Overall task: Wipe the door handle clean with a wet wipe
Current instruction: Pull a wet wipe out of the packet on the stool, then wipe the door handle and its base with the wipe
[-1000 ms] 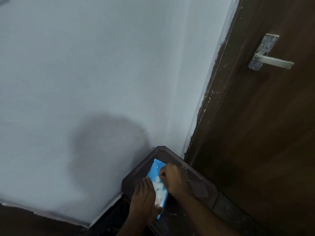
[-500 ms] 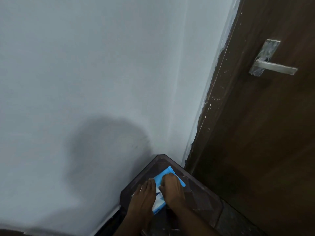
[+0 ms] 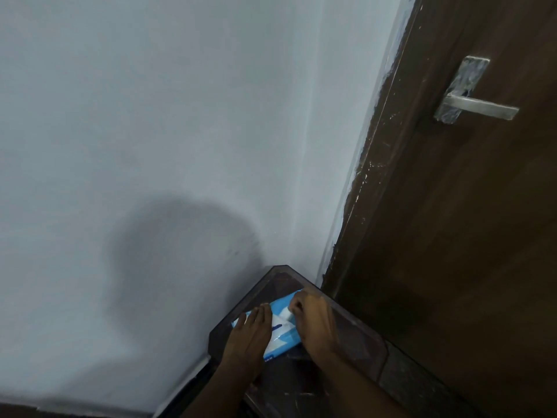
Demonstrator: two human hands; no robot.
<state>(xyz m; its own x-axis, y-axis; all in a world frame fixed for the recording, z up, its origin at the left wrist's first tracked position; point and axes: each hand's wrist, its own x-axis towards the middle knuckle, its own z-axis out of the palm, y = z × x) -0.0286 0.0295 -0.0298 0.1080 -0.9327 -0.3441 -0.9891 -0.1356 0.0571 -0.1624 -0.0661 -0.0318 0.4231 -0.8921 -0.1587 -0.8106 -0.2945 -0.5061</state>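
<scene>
Wipes pack [image 3: 283, 333] now turned flatter, left hand [image 3: 250, 336] flat on it, right hand [image 3: 313, 321] pinching its white flap.

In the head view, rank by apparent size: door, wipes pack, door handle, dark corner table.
1. door
2. dark corner table
3. door handle and wipes pack: they look alike; the pack is nearer and partly covered by hands, so unranked.
</scene>
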